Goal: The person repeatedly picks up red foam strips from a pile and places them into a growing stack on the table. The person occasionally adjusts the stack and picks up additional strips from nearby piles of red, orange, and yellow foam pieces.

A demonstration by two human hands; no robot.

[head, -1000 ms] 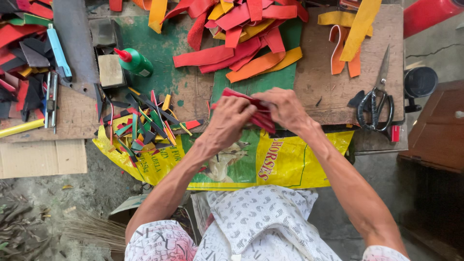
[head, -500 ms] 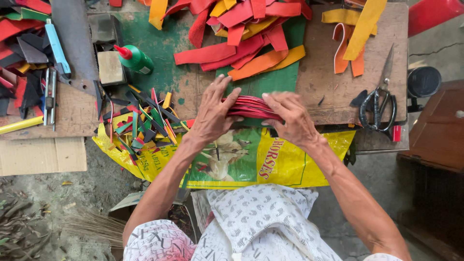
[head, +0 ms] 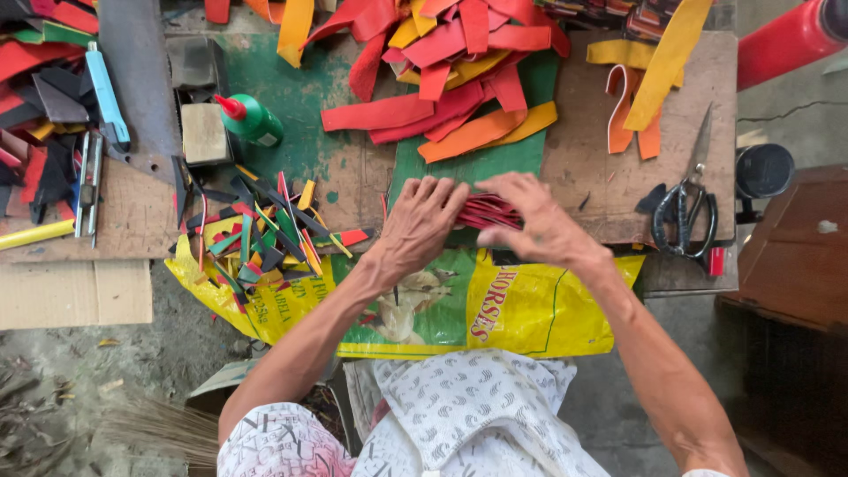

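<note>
My left hand (head: 420, 225) and right hand (head: 537, 225) meet over the near edge of the worktop (head: 601, 177), at about its middle. Between them I hold a small bundle of red strips (head: 488, 212), stacked flat and lying just above the worktop's near edge. My left fingers are spread and laid over the bundle's left end; my right fingers curl over its right end, thumb tucked under, so both hands press in on the stack from either side.

A yellow and green printed sack (head: 521, 305) hangs over the near edge right beneath my hands. At the far edge lies a loose heap of red, orange and yellow strips (head: 450, 62), well apart from the bundle. Toward the left, near the sack's corner, sits a scatter of small coloured offcuts (head: 265, 225). A green glue bottle with a red tip (head: 250, 119) lies beyond them, just beside a small grey block (head: 204, 132). A pair of black-handled scissors (head: 685, 203) rests near the right edge, blades pointing away from me.
</note>
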